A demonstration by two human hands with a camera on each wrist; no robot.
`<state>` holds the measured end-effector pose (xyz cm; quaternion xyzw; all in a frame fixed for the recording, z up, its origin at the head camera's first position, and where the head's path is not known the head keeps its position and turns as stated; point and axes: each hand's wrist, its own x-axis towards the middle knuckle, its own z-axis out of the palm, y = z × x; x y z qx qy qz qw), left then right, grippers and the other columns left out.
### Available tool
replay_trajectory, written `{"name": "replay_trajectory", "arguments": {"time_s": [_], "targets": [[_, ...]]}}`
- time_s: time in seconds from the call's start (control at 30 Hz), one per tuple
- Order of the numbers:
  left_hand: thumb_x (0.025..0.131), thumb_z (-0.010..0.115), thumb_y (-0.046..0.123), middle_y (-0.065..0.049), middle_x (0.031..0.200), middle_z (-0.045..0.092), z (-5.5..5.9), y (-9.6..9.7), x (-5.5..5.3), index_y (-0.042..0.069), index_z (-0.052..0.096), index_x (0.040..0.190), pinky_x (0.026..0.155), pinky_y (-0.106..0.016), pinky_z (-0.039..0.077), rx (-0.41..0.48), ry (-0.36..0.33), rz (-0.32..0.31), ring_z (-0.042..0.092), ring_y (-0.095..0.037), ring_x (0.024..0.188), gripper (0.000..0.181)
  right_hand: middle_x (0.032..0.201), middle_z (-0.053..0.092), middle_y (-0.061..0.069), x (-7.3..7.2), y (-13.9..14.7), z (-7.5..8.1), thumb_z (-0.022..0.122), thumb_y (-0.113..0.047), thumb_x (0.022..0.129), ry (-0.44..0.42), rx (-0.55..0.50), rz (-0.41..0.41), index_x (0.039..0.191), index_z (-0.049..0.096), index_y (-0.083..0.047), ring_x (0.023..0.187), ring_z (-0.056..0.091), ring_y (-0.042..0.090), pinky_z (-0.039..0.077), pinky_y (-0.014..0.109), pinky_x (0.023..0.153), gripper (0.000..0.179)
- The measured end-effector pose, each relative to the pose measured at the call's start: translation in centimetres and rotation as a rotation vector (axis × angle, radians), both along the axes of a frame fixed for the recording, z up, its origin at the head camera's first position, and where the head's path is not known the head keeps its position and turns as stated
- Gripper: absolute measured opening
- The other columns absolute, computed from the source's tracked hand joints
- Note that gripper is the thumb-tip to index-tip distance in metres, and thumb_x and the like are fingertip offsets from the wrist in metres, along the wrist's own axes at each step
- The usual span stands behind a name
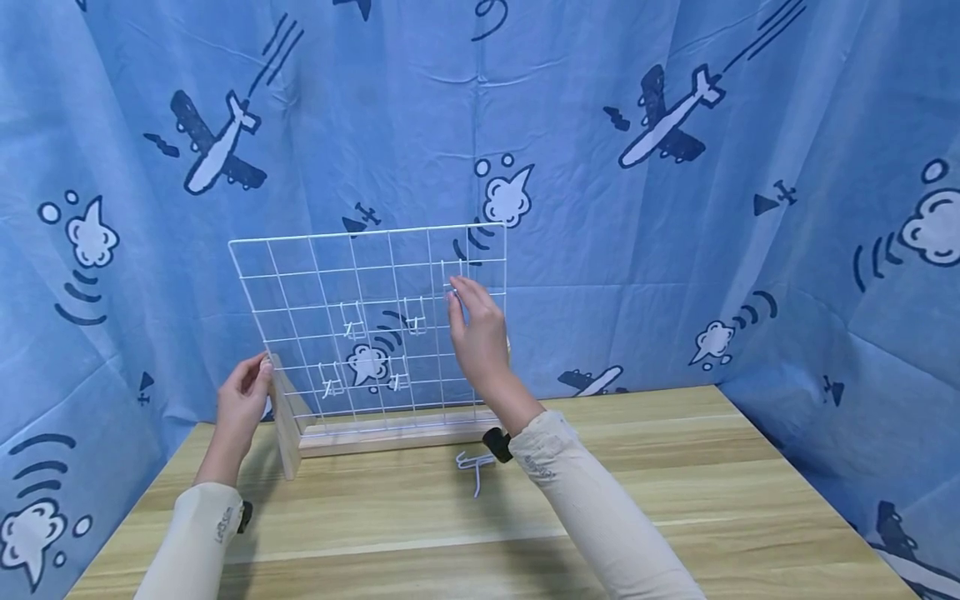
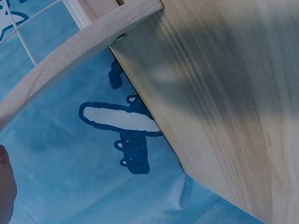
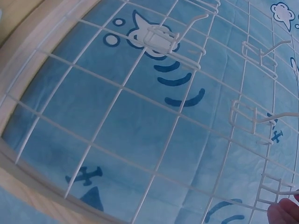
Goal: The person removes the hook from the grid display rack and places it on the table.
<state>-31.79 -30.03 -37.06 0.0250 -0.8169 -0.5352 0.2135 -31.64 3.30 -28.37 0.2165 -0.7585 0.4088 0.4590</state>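
Observation:
A white wire grid rack (image 1: 315,237) stands tilted in a wooden base (image 1: 397,435). My left hand (image 1: 243,396) grips the top of its left wooden upright (image 1: 287,421); in the left wrist view only a finger (image 2: 6,186) shows, beside that curved upright (image 2: 60,60). Near the grid's upper right, my right hand (image 1: 480,333) pinches a white wire hook (image 3: 270,189) against the grid bars, with fingertips (image 3: 284,212) on its prong. Several like hooks hang further left in two rows, among them an upper hook (image 1: 415,323) and a lower hook (image 1: 332,385).
A loose white hook (image 1: 476,468) lies on the wood-grain table (image 1: 637,483) in front of the base, partly behind the right wrist's black camera (image 1: 497,444). A blue curtain (image 1: 585,250) with airplane prints hangs behind and at both sides.

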Motion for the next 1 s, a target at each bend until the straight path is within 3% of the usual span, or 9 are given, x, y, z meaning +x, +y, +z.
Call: {"name": "replay_trajectory", "arguments": {"time_s": [0.23, 0.87, 1.0], "targets": [[0.103, 0.04, 0.036, -0.014, 0.137, 0.047, -0.1, 0.0, -0.1, 0.003, 0.041, 0.143, 0.102, -0.014, 0.039, -0.002, 0.002, 0.01, 0.043, -0.024, 0.127, 0.052, 0.115, 0.065, 0.019, -0.2, 0.0, 0.0, 0.058, -0.003, 0.095, 0.017, 0.002, -0.021, 0.117, 0.065, 0.005, 0.11, 0.062, 0.03, 0.051, 0.032, 0.095, 0.024], [0.103, 0.04, 0.037, -0.014, 0.136, 0.047, -0.3, -0.1, -0.3, 0.002, 0.042, 0.142, 0.097, -0.008, 0.039, -0.01, 0.023, 0.002, 0.045, -0.009, 0.119, 0.053, 0.106, 0.069, 0.019, -1.1, 0.4, 0.0, 0.063, 0.001, 0.091, 0.141, 0.034, -0.036, 0.11, 0.068, 0.007, 0.099, 0.067, 0.029, 0.056, 0.031, 0.086, 0.021], [0.103, 0.04, 0.038, -0.013, 0.136, 0.046, -0.3, -0.1, -0.3, 0.003, 0.042, 0.143, 0.098, -0.009, 0.039, -0.005, 0.016, 0.0, 0.045, -0.013, 0.121, 0.054, 0.105, 0.069, 0.019, -1.0, 0.5, 0.3, 0.062, 0.002, 0.091, 0.159, 0.038, -0.038, 0.11, 0.068, 0.007, 0.098, 0.067, 0.029, 0.056, 0.031, 0.086, 0.02]]}}
